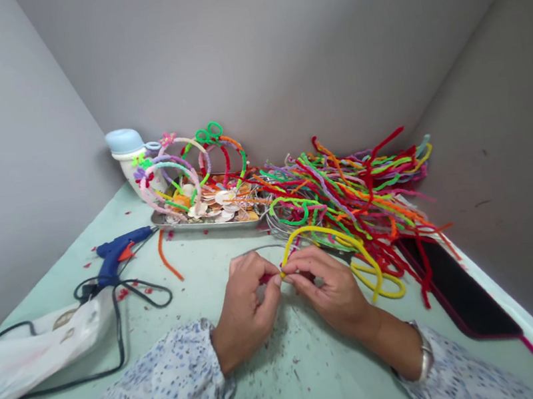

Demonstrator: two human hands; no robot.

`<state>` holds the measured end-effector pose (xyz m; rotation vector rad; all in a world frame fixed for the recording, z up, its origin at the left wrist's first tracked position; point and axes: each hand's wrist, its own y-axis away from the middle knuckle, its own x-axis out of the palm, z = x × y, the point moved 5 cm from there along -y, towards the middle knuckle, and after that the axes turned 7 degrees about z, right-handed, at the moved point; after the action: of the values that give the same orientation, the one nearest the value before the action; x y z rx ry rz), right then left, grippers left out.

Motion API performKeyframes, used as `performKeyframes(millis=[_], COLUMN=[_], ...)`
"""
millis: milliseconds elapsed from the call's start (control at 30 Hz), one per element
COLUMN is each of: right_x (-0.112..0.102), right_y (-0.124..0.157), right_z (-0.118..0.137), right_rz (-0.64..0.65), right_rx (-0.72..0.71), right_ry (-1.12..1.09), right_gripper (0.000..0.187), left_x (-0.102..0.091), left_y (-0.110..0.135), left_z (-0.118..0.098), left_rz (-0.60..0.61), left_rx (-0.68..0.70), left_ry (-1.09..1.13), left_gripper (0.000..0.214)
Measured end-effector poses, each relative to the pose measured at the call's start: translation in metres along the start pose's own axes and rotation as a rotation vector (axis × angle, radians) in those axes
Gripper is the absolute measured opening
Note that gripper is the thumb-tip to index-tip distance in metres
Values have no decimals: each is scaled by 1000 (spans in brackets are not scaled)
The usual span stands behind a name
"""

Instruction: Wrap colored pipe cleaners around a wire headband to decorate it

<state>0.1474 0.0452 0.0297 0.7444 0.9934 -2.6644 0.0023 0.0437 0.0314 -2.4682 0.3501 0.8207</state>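
My left hand (pixel 251 300) and my right hand (pixel 334 290) meet over the middle of the table, fingertips almost touching. Both pinch the end of a yellow pipe cleaner (pixel 363 246), which arches up behind my right hand and curls down on its right side. A bit of red shows under the left fingertips; what it belongs to is mostly hidden by the fingers. Just behind the hands runs a thin grey wire (pixel 267 247), partly covered by them. A large heap of coloured pipe cleaners (pixel 346 193) lies beyond my right hand.
At the back stands a metal tray (pixel 210 226) of round pieces, with fuzzy headbands (pixel 193 164) on it beside a white bottle (pixel 127 161). Left are a blue glue gun (pixel 112 254), its black cord and a white plastic bag (pixel 47 349). A dark phone-like slab (pixel 463 290) lies right.
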Motion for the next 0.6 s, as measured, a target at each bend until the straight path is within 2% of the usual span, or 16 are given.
performKeyframes(millis=[600], right_x=[1], right_y=[0], right_z=[-2], right_rz=[2], right_rx=[-2], right_ry=[23], right_gripper=[12], left_x=[1], left_y=[0], left_z=[1], left_rz=[1], left_rx=[5], left_ry=[11], left_gripper=[14])
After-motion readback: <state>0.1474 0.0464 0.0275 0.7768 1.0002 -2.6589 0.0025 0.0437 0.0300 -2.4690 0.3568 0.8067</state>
